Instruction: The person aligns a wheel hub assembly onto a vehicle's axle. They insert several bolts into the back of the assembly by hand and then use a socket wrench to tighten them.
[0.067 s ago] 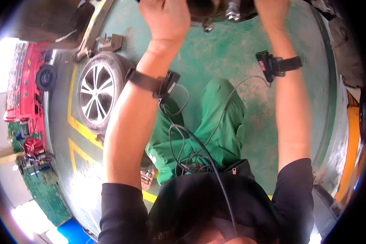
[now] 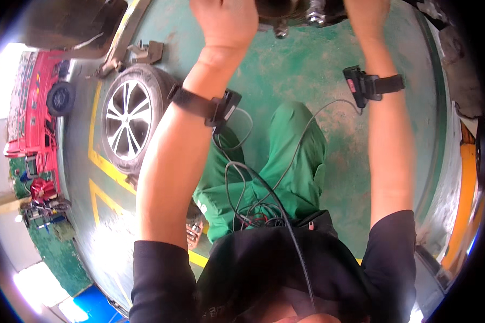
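Observation:
My left hand (image 2: 226, 21) is at the upper edge, beside the left end of a dark, rounded metal part (image 2: 277, 8). Its fingers run out of the picture at the top. On the other side of that part is my right hand (image 2: 365, 19), its fingers also cut off by the upper edge. Between the hands, a shiny silver bolt-like fitting (image 2: 316, 15) sticks down from the dark part. A smaller silver fitting (image 2: 281, 29) shows to its left. What either hand touches lies beyond the frame.
A tyred alloy wheel (image 2: 126, 119) stands to my left on the green floor (image 2: 285, 70), near a metal bracket (image 2: 148, 52). A red vehicle (image 2: 35, 107) is farther left. Cables (image 2: 253, 172) run from my wrist straps across my lap. An orange beam (image 2: 462, 194) stands at right.
Both hands and the dark metal part with its silver fittings appear slightly farther right in the picture. The view has shifted a little too.

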Motion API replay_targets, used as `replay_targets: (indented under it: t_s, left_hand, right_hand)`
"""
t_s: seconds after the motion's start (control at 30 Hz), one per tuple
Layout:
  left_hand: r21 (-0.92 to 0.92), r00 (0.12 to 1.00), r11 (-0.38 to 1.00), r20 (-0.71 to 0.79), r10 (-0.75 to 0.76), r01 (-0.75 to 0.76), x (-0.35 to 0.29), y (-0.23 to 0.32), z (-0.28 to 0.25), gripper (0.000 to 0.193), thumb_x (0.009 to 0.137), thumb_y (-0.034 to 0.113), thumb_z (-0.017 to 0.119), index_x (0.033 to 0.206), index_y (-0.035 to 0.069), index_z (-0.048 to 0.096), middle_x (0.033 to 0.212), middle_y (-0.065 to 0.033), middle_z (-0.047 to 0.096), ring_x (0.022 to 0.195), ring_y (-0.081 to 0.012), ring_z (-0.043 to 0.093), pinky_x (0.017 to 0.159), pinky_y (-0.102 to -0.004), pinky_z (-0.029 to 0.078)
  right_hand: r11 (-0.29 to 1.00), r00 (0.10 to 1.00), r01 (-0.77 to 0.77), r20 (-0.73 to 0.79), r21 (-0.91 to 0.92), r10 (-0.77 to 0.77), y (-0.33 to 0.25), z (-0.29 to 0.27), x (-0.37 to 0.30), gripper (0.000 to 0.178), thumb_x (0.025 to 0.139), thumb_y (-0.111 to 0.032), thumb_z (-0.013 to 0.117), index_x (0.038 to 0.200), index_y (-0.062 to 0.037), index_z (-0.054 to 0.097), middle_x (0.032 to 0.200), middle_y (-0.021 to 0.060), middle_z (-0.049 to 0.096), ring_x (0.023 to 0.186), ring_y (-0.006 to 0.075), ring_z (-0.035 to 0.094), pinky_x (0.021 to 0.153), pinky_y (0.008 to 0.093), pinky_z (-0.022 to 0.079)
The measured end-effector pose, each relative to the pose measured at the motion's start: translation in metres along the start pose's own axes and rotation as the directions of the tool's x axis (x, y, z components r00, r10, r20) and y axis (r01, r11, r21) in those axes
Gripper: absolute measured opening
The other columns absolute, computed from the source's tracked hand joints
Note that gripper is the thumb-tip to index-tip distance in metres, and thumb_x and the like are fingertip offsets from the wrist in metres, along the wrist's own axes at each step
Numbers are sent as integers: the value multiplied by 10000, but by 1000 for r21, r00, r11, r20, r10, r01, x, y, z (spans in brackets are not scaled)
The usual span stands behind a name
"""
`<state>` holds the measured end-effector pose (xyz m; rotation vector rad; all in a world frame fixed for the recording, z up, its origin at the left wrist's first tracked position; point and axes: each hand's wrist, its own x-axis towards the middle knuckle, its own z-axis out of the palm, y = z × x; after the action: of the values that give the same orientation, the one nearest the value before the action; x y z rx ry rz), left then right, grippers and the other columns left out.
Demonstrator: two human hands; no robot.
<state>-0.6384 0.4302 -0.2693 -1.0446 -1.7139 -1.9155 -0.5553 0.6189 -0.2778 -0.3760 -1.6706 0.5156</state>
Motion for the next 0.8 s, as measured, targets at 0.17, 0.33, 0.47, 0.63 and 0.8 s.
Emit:
replay_targets:
  t_s: [0.17, 0.33, 0.47, 0.63, 0.8]
  left_hand:
    - [-35, 999, 998, 14, -53, 53, -3, 5, -5, 213, 894, 168, 500, 971, -1, 606, 795, -73, 601, 729, -156, 520, 681, -302, 449]
    - [-4, 993, 993, -32, -114, 114, -11, 5, -11, 212, 907, 184, 510, 972, 4, 600, 796, -90, 602, 725, -168, 528, 673, -314, 456]
    - [-51, 962, 961, 27, -272, 273, -19, 7, -19, 204, 913, 219, 568, 915, 17, 602, 763, -118, 589, 705, -237, 553, 675, -358, 462]
    - [-81, 898, 894, 43, -438, 440, -49, -14, -26, 389, 918, 336, 670, 1015, -32, 591, 873, -117, 690, 793, -147, 632, 712, -290, 509]
    - [-49, 700, 702, 148, -699, 711, -103, -73, -25, 323, 949, 303, 629, 1088, 13, 604, 923, -40, 650, 779, -118, 599, 638, -265, 488]
  right_hand:
    - [999, 998, -35, 42, -15, 36, -3, -1, 0, 347, 961, -260, 548, 778, 35, 552, 701, 236, 545, 666, 403, 533, 621, 444, 413]
    - [1000, 1000, -14, 10, 0, 14, 5, 5, -1, 334, 958, -248, 551, 777, 32, 540, 663, 215, 513, 620, 369, 502, 610, 432, 407]
    - [990, 989, -138, 50, -11, 138, -3, 1, 0, 343, 956, -267, 553, 786, 30, 537, 682, 228, 522, 626, 336, 512, 627, 442, 402]
    - [992, 988, -121, 89, -44, 125, 7, -2, -1, 473, 944, -405, 497, 907, 48, 630, 841, 293, 632, 847, 483, 586, 769, 463, 463]
    - [985, 987, -139, 62, -106, 146, 6, 2, -1, 467, 941, -389, 512, 876, 60, 624, 813, 291, 627, 812, 489, 581, 737, 472, 462]
